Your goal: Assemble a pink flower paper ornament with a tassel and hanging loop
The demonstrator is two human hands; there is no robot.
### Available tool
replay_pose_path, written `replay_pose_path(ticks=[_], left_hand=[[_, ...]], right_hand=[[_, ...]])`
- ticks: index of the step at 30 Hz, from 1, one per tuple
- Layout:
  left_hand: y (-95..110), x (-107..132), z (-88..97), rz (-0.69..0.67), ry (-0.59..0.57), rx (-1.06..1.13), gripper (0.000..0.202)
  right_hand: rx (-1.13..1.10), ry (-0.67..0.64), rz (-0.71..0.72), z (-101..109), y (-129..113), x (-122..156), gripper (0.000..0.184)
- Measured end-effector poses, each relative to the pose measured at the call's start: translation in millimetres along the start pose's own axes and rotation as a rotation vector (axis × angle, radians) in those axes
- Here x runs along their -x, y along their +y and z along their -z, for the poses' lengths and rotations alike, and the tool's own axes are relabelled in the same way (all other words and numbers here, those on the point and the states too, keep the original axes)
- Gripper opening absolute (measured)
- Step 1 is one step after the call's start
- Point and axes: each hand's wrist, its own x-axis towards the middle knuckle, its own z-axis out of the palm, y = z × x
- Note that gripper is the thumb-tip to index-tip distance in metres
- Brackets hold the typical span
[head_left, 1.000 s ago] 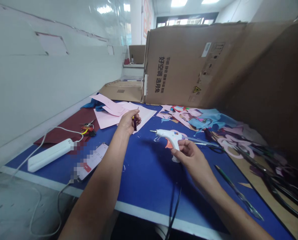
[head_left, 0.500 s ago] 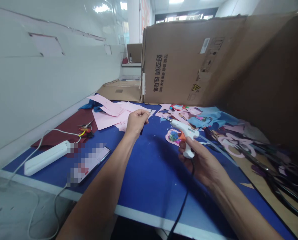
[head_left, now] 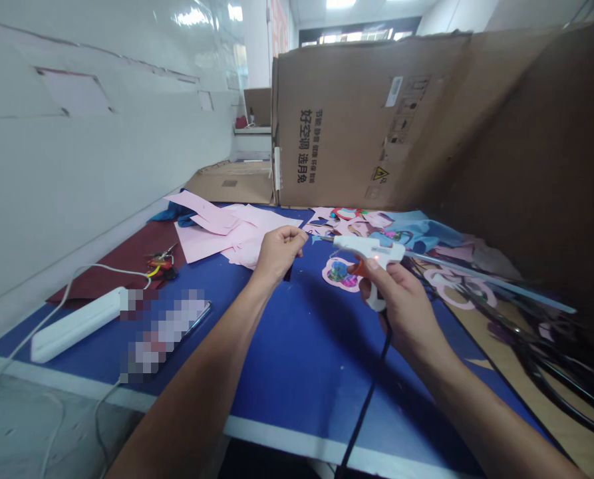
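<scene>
My right hand [head_left: 401, 293] is wrapped round the handle of a white hot glue gun [head_left: 366, 249] with an orange trigger. A long clear glue stick [head_left: 496, 283] sticks out of its back, and a black cord hangs below. The metal nozzle points left, close to the fingertips of my left hand [head_left: 281, 251]. That hand is closed in a pinch above the table; whatever its fingers hold is too small to make out. Under the glue gun, on the blue tabletop [head_left: 297, 359], lies a pink-edged cutout [head_left: 343, 274] with blue and magenta decoration.
Pink paper sheets [head_left: 227, 229] lie behind my left hand. A power strip [head_left: 80, 324], a phone [head_left: 169, 336] and pliers [head_left: 161, 269] are at the left. Large scissors [head_left: 531, 346] and scraps [head_left: 426, 229] lie at the right. A big cardboard box [head_left: 346, 133] stands at the back.
The glue gun has turned more level, its nozzle now closer to my left fingertips. Its glue stick has swung up to the right. The whole view has shifted slightly.
</scene>
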Motion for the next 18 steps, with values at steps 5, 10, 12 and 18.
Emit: replay_pose_path(ticks=[5,10,12,18], left_hand=[[-4,3,-6.1,0.107,-0.08,0.034,0.013],[-15,8,-10.0,0.189,-0.173,-0.039,0.015],[-20,9,-11.2,0.178,-0.213,-0.133,0.016],[-33,10,-15.9,0.047,-0.259,-0.438,0.02]], right_hand=[[0.102,0.042,0.112,7,5,-5,0.05],[0.208,0.074,0.12,22,3,-5,0.054],[0.279,0.063,0.116,26,-2,-4,0.056],[0.439,0.027,0.107,40,-4,-9,0.061]])
